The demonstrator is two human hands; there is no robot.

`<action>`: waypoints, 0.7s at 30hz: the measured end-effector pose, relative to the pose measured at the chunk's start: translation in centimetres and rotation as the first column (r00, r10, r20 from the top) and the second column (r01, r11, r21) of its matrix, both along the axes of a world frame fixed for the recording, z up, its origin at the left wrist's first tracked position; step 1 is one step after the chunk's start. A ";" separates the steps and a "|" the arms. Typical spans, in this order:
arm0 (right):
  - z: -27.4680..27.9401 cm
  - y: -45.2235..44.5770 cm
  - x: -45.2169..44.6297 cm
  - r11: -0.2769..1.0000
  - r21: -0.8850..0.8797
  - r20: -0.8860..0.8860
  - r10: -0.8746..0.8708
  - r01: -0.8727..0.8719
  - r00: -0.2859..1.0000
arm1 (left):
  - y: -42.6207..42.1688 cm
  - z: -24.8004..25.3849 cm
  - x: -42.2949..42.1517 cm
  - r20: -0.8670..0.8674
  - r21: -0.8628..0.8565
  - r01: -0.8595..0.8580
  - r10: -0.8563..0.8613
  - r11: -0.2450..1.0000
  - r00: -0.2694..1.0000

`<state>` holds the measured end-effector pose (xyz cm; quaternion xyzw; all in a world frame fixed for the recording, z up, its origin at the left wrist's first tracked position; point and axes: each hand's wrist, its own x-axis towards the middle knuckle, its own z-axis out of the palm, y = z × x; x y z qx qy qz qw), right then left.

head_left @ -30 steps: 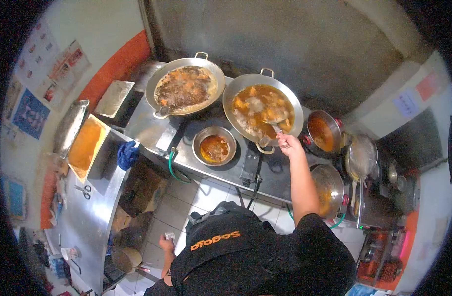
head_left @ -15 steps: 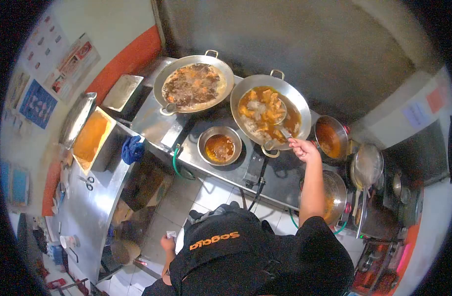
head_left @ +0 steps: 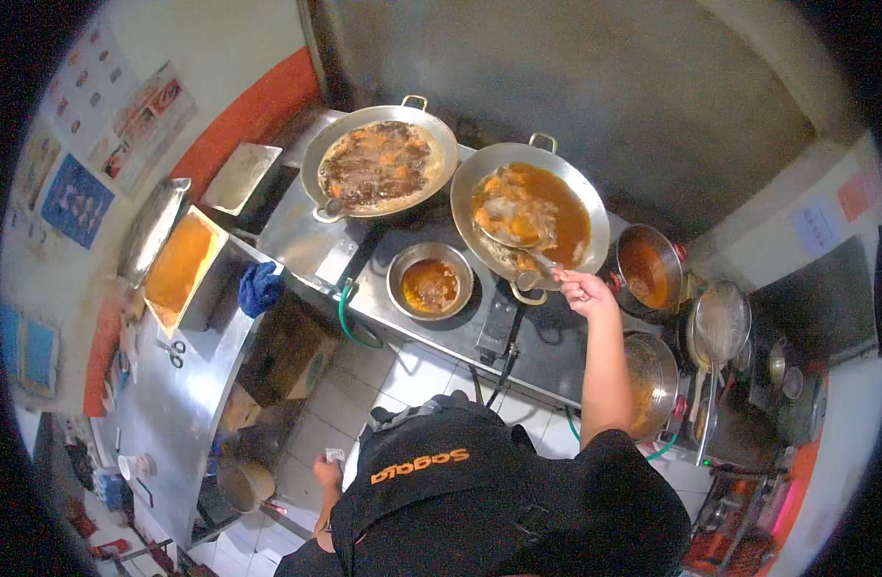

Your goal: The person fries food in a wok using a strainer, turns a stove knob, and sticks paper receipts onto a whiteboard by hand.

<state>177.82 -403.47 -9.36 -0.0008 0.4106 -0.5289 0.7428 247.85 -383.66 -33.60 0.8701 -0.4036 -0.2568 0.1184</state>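
My right hand is closed round the handle of a metal skimmer. Its head sits in the right wok, among golden fried pieces and foaming brown oil. The head is partly hidden by food and foam, so its exact shape is hard to see. Low at my side, away from the stove, my left hand is closed on a small white piece that looks like folded paper or cloth.
The left wok bubbles with dark oil and food. A small pan stands in front. To the right are a pot of reddish liquid, a perforated strainer and more pans. A steel counter with a breading tray runs along the left.
The skimmer's head has swept left through the right wok, carrying the fried pieces and foam leftward. My right hand shifted slightly left; my left hand stays about where it was.
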 end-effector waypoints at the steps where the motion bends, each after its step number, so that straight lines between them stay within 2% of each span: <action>1: 0.2 -0.5 0.6 1.000 -0.007 0.023 -0.006 0.006 1.000 | -0.2 -0.1 -0.1 0.010 0.002 -0.002 0.002 1.000 1.000; 3: 1.1 -1.2 1.9 0.999 -0.045 0.096 -0.003 0.008 0.995 | -0.6 -0.1 0.0 -0.003 -0.002 0.002 -0.002 1.000 1.000; 5: -0.1 -2.4 2.4 0.997 -0.041 0.059 -0.062 0.065 0.996 | -1.1 -0.3 0.1 -0.051 -0.015 0.015 -0.015 1.000 0.999; 8: -2.1 -4.0 2.6 0.991 -0.026 0.036 -0.127 0.128 0.991 | -0.7 -1.3 0.9 -0.078 -0.167 0.137 -0.151 0.976 0.985; 11: -3.1 -4.6 2.5 0.989 -0.060 -0.028 -0.135 0.133 0.990 | 0.4 -4.3 1.5 -0.151 -0.206 -0.005 -0.027 0.978 0.988; 14: -2.2 -4.6 2.5 0.987 -0.076 -0.055 -0.147 0.143 0.988 | 0.4 -5.7 3.6 -0.145 -0.147 0.169 -0.190 0.975 0.971; 17: -1.8 -4.8 2.4 0.981 -0.042 -0.096 -0.194 0.191 0.976 | 0.5 -1.1 2.1 -0.209 -0.158 0.107 -0.139 0.982 0.968; 20: -2.0 -5.0 2.2 0.987 -0.059 -0.099 -0.152 0.146 0.984 | 0.0 -1.5 2.4 -0.024 -0.027 0.138 -0.139 0.990 0.990; 21: -1.7 -5.1 2.0 0.986 -0.057 -0.118 -0.160 0.154 0.980 | 0.6 -1.7 2.3 -0.093 -0.122 0.085 -0.097 0.989 0.991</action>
